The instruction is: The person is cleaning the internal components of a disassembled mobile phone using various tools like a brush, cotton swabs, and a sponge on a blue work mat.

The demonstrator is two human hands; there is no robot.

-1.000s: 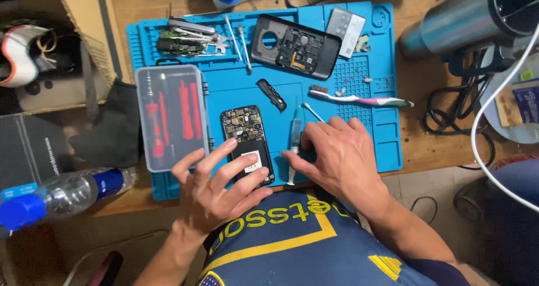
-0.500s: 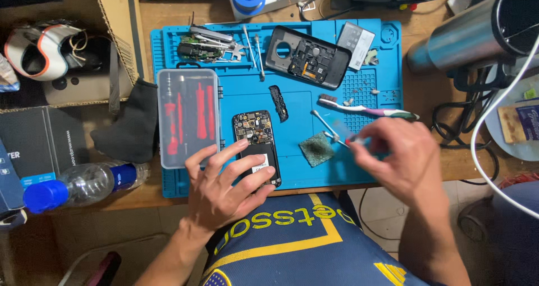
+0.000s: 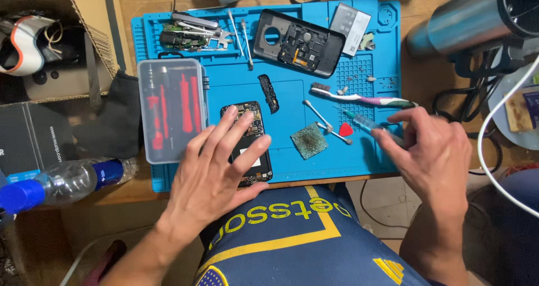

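The left hand (image 3: 216, 168) lies flat and unclenched on the stripped phone (image 3: 249, 141) at the front of the blue mat (image 3: 292, 103). The right hand (image 3: 432, 151) seems to pinch a syringe (image 3: 368, 124) — blurred. A careless squeeze could flood the board; the fingers hide the phone's middle.

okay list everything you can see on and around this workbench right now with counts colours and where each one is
repair mat: one, blue, centre of wooden bench
opened phone: one, black, under left hand
rear housing: one, black, top of mat
screwdriver case: one, clear with red tools, mat's left edge
toothbrush: one, white and pink, right of mat
green square part: one, mat centre
pick: one, red, beside the syringe
syringe: one, clear blue, at right fingertips
water bottle: one, blue cap, far left
left hand: flat on phone
right hand: pinching syringe
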